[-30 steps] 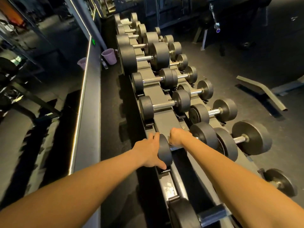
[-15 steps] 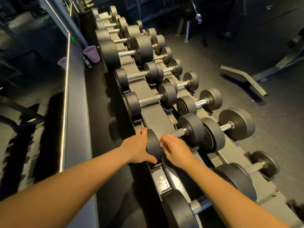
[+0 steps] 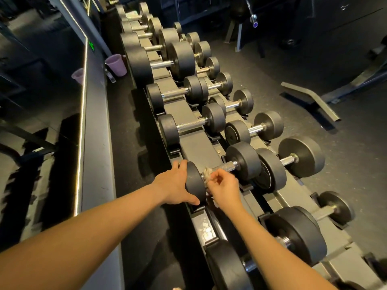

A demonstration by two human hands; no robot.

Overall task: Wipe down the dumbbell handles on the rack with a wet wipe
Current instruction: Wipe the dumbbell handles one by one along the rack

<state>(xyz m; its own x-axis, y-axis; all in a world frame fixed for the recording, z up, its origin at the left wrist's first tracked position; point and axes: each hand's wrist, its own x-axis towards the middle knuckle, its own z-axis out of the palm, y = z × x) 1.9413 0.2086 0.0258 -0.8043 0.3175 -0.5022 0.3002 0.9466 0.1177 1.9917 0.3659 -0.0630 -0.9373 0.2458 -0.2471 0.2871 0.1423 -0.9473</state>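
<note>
Centre frame: left hand is gripping the dumbbell by its near head, fingers curling round the rim | right hand is pinching the wet wipe against the handle | rack is running toward the upper left, purple cup beside it.

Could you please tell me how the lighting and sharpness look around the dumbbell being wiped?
Head view: the room is dim, with warm light on the forearms; the handle of the dumbbell glints beside the wet wipe yet is sharp; also in the head view, the wide lens bows the rack, and the nearest dumbbells at the bottom right are blurred.
</note>
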